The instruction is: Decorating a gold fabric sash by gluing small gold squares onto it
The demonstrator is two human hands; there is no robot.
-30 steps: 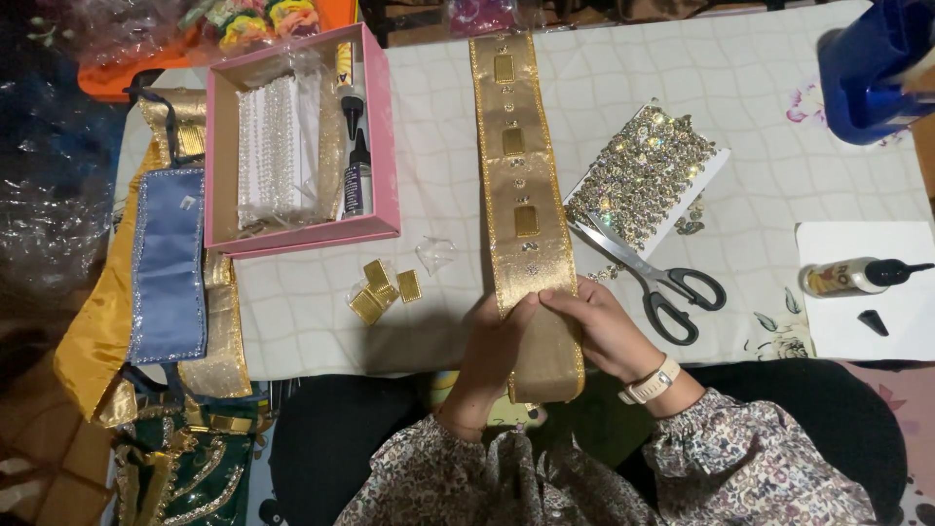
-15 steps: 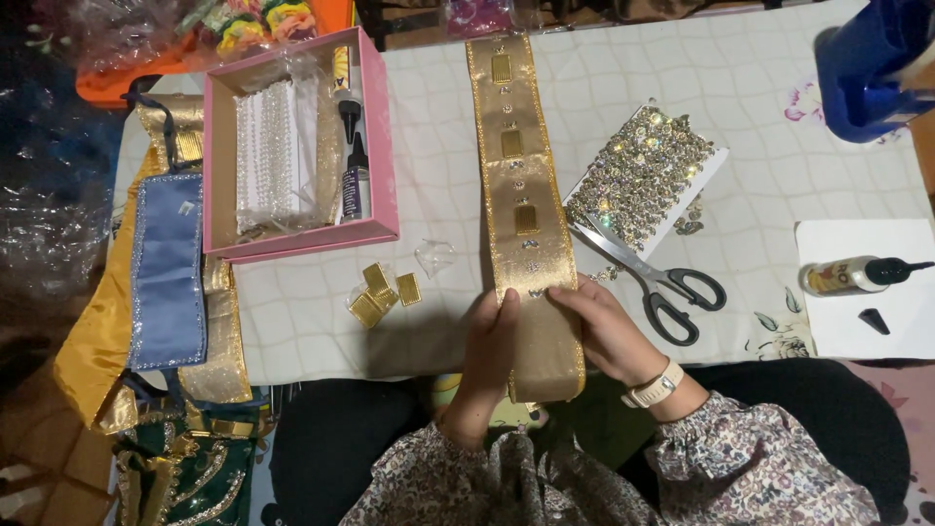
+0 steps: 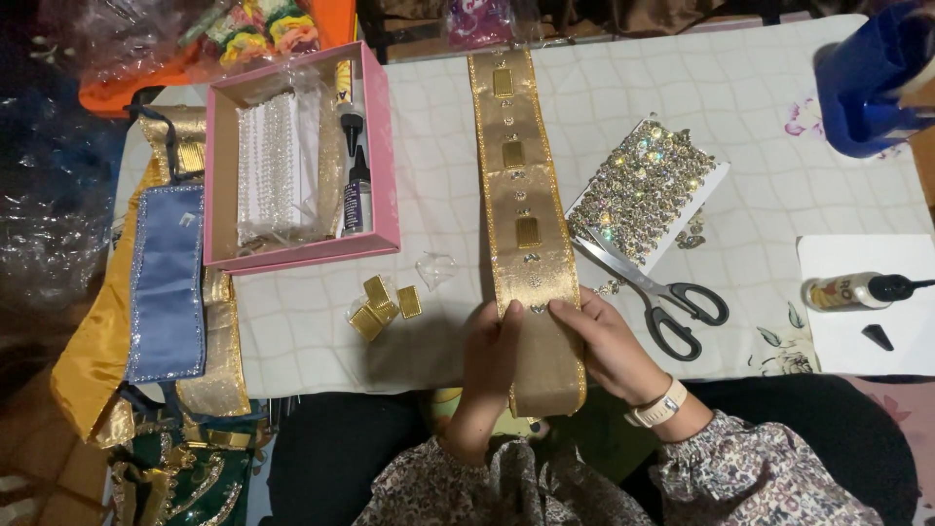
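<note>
Both hands rest on the near end of a long gold band point(image 3: 526, 234) that runs lengthwise down the middle of the table point(image 3: 779, 127) toward the person. The left hand point(image 3: 492, 353) lies along the band's left edge, fingers nearly straight and close together, thumb tucked behind, pinching the edge lightly rather than clenched. The right hand point(image 3: 606, 346) comes in from the right with the wrist bent and a watch point(image 3: 658, 406) on it; its fingers are loosely curled, the fingertips pressing on the band's face near a small stud, thumb beneath the edge. The forearms, in patterned sleeves, angle inward from the lap. The band carries gold rectangular plates and small studs along its centre, and its near end hangs over the table edge between the hands. Just left of it lie loose gold plates point(image 3: 382, 304) and a pink box point(image 3: 380, 146); just right lie scissors point(image 3: 662, 297) and a card of rhinestone trim point(image 3: 645, 190). A glue bottle point(image 3: 857, 290) lies well apart at the right.
</note>
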